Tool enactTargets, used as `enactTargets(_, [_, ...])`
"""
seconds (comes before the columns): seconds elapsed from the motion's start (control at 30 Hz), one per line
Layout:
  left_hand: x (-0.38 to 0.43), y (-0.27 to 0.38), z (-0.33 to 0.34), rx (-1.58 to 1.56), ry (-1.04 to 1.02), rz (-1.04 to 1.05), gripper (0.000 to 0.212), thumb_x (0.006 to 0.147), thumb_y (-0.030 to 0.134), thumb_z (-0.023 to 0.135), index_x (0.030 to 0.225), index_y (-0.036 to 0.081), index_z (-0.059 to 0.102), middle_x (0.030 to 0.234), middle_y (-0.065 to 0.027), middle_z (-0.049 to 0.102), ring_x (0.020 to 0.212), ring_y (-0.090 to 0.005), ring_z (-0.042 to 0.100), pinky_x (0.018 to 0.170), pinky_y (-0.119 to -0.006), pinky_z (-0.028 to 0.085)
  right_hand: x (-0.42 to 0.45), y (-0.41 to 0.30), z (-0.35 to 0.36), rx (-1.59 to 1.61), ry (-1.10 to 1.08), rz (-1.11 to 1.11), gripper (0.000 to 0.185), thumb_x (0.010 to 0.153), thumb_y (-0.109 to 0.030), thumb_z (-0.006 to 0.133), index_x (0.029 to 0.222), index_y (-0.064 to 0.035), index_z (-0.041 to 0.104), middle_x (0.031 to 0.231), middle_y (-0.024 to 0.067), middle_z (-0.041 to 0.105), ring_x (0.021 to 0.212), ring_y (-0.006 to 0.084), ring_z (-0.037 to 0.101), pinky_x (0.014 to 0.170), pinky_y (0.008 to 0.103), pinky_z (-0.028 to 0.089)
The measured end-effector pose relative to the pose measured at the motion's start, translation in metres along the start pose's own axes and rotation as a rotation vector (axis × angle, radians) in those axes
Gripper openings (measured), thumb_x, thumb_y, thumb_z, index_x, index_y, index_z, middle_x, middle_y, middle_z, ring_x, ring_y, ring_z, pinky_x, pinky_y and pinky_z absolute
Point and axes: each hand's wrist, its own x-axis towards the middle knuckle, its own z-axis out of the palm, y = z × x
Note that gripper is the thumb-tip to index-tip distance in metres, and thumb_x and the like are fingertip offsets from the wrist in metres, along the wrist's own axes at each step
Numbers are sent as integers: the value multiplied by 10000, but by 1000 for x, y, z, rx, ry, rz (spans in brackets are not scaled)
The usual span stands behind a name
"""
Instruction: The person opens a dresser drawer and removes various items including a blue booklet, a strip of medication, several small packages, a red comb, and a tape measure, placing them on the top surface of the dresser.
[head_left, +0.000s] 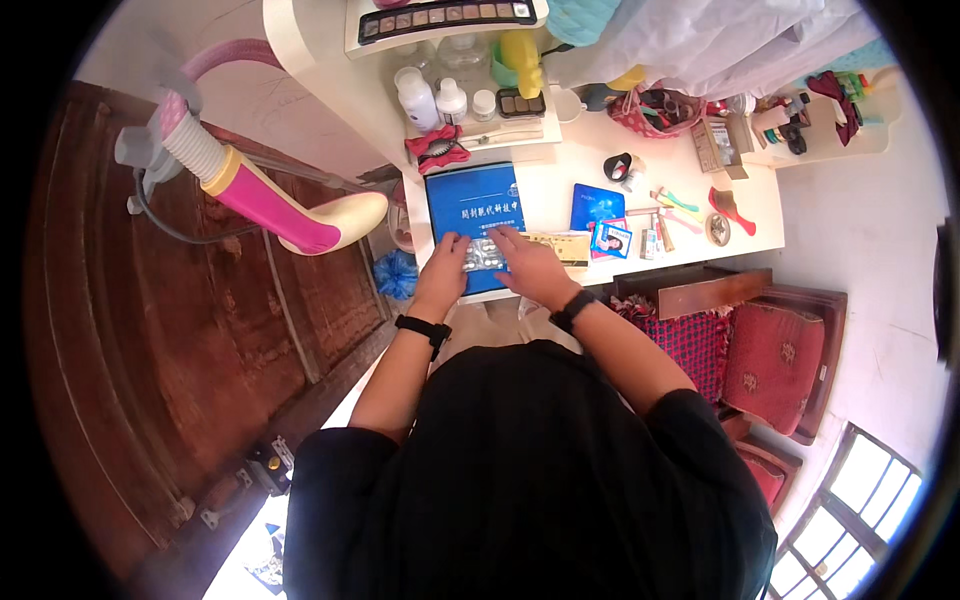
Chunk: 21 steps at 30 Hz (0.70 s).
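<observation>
A blister pack of white tablets lies over a blue folder or booklet that bears writing, on the white tabletop. The fingers of my left hand touch the pack's left end. At its right end my right hand has its fingers spread over the foil, thumb towards me. Right beside my right hand lies a cream and gold box. Farther right are a blue packet and a smaller packet with a printed picture. Black bands circle both wrists.
Bottles and a small eyeshadow palette stand on a low shelf at the back. Combs, a red hairbrush and an open carton are on the right. A pink hooded device hangs at left; an open drawer juts out at right.
</observation>
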Motion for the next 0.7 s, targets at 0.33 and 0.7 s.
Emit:
enactTargets(0.33, [-4,0,-8,-1,-96,-69,636,709,35,722,1302,51,496,1217,-141,508,1068,-371,580,855,-433,520,12,9,32,-189,-71,-138,548,752,-111,688,1273,-37,536,1144,112,611,877,318,657,746,414,546])
enactTargets(0.7, [1,13,-8,206,-26,60,713,665,180,790,1314,72,514,1243,-85,540,1138,-281,502,933,-412,435,-28,32,-42,-185,-39,35,769,679,-36,739,1385,-56,434,1291,142,533,1209,321,495,1043,438,394])
